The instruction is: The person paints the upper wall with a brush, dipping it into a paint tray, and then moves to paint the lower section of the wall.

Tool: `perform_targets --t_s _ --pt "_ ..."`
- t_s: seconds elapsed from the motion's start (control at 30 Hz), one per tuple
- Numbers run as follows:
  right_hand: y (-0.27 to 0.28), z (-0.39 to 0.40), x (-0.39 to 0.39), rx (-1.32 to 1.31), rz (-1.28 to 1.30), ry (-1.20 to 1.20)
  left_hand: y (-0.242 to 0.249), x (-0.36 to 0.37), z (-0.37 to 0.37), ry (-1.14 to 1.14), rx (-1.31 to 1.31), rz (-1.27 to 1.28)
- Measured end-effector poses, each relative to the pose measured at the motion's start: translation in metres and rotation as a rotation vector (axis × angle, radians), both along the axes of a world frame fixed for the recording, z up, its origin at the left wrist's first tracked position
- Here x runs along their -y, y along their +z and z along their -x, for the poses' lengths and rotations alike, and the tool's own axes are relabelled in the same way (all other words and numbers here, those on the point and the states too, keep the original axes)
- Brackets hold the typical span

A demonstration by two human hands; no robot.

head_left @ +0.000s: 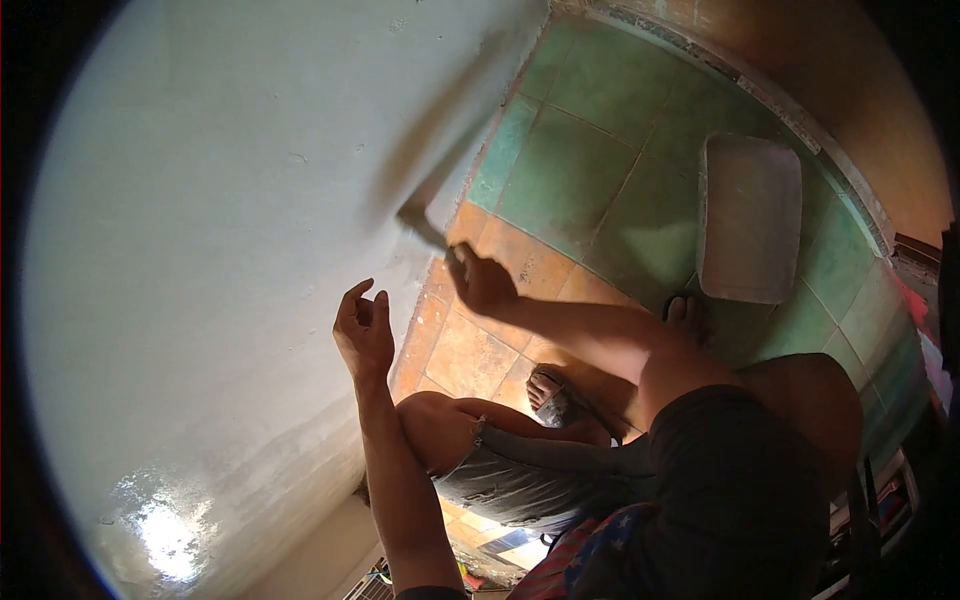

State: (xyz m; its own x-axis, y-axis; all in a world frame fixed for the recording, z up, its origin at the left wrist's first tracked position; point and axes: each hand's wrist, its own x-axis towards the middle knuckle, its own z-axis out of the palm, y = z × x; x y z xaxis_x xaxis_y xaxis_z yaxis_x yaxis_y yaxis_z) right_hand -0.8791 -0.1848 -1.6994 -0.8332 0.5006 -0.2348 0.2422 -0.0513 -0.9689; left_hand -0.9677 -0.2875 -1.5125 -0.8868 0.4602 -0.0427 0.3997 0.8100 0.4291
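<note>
My right hand (482, 281) is closed around the handle of a short flat-ended hand tool (422, 226). The tool is blurred, and its far end overlaps the pale wall (230, 200) just above the floor edge; I cannot tell whether it is a scraper or a brush. A long dark shadow stretches up the wall from it. My left hand (364, 325) is raised in front of the wall, below and left of the tool. Its fingers are loosely bent, the thumb stands apart, and nothing shows in it.
A whitish rectangular tub (750, 218) lies on the green floor tiles (570, 170) at the right. Orange tiles (470, 355) run along the wall beside my sandalled foot (550, 395). A bright wet-looking patch (165, 525) shows low on the wall.
</note>
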Motion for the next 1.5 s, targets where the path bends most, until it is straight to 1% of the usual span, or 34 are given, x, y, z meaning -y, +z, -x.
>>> perform_targets --t_s 0.07,0.13,0.2,0.23,0.3,0.33,0.37,0.4,0.43,0.47,0.5,0.57,0.63,0.67,0.73,0.77,0.83,0.87,0.9,0.93,1.0,1.03,1.1,1.13,1.17,1.2,1.23,1.27,1.37,1.4,1.43,1.5 --pt "0.008 -0.009 0.025 -0.057 -0.027 0.059 -0.001 0.002 0.001 0.004 0.004 -0.008" --pt "0.008 -0.009 0.030 -0.072 -0.033 0.108 -0.001 0.005 0.001 0.002 -0.011 0.008" --pt "0.006 -0.004 0.016 -0.099 -0.070 0.421 0.001 0.008 0.001 -0.001 -0.003 -0.003" --pt "0.002 0.004 0.006 -0.098 -0.071 0.420 0.001 0.010 0.001 -0.005 0.007 -0.012" --pt "-0.022 0.031 -0.022 -0.219 -0.107 0.497 0.002 0.013 0.002 -0.010 0.010 -0.030" --pt "-0.041 0.047 -0.045 -0.231 -0.002 0.479 0.001 0.015 0.001 -0.012 0.012 -0.046" --pt "-0.006 0.042 -0.098 0.016 0.181 0.491 0.001 0.015 0.000 -0.012 0.017 -0.047" --pt "-0.011 0.042 -0.135 -0.112 0.070 0.474 0.003 0.014 -0.002 -0.009 0.018 -0.045" --pt "-0.025 0.048 -0.171 -0.134 0.123 0.424 0.005 0.014 -0.002 -0.008 0.017 -0.043" --pt "0.014 0.029 -0.215 0.044 0.224 0.391 0.007 0.015 -0.002 -0.007 0.016 -0.046" --pt "-0.021 0.035 -0.248 -0.074 0.176 0.354 0.007 0.016 -0.002 -0.005 0.015 -0.040" --pt "0.020 0.004 -0.300 0.066 0.219 0.104 0.008 0.016 -0.002 -0.005 0.017 -0.038" --pt "0.028 -0.011 -0.328 0.020 0.198 -0.097 0.010 0.016 -0.002 -0.005 0.016 -0.020" --pt "0.022 -0.010 -0.336 0.020 0.196 -0.100 0.009 0.016 -0.001 -0.007 0.017 -0.021" --pt "0.007 -0.005 -0.346 -0.041 0.372 -0.401 0.004 0.018 0.001 -0.018 0.023 -0.059" --pt "0.005 -0.005 -0.339 -0.040 0.372 -0.402 0.004 0.017 0.000 -0.019 0.025 -0.058" --pt "0.008 0.009 -0.315 -0.028 0.296 -0.521 0.005 0.012 -0.002 -0.019 -0.008 -0.050" --pt "-0.008 0.027 -0.295 -0.027 0.032 -0.630 0.006 0.012 -0.003 -0.018 -0.009 -0.048" --pt "-0.014 0.036 -0.273 -0.056 -0.151 -0.628 0.006 0.012 -0.003 -0.019 -0.025 -0.049" --pt "-0.010 0.042 -0.241 -0.054 -0.233 -0.700 0.007 0.011 -0.003 -0.020 -0.042 -0.050" --pt "0.001 0.046 -0.175 -0.038 -0.120 -0.683 0.009 0.009 -0.004 -0.010 -0.050 -0.052" --pt "-0.007 0.050 -0.137 -0.058 -0.141 -0.653 0.010 0.009 -0.005 0.001 -0.057 -0.054" --pt "0.004 0.040 -0.073 -0.058 -0.069 -0.499 0.012 0.007 -0.007 0.013 -0.082 -0.044" --pt "0.002 0.036 -0.044 -0.117 -0.016 -0.429 0.012 0.006 -0.007 0.023 -0.102 -0.037" --pt "0.018 0.023 -0.024 -0.045 0.063 -0.302 0.012 0.007 -0.007 0.025 -0.105 -0.034" --pt "0.019 0.017 0.000 -0.089 0.065 -0.256 0.011 0.008 -0.007 0.023 -0.107 -0.051" --pt "0.027 0.009 0.016 -0.049 0.088 -0.170 0.011 0.009 -0.007 0.020 -0.110 -0.068" --pt "0.030 0.004 0.033 -0.084 0.086 -0.141 0.011 0.011 -0.006 0.022 -0.111 -0.066" --pt "0.041 -0.009 0.052 -0.068 0.134 0.134 0.013 0.013 -0.006 0.019 -0.124 -0.075" --pt "0.042 -0.009 0.054 -0.062 0.079 0.180 0.013 0.013 -0.007 0.034 -0.107 -0.087" --pt "0.039 -0.007 0.052 -0.063 0.078 0.183 0.014 0.014 -0.008 0.049 -0.090 -0.099" --pt "0.029 0.004 0.034 -0.126 0.089 0.333 0.013 0.019 -0.006 0.042 -0.103 -0.089"
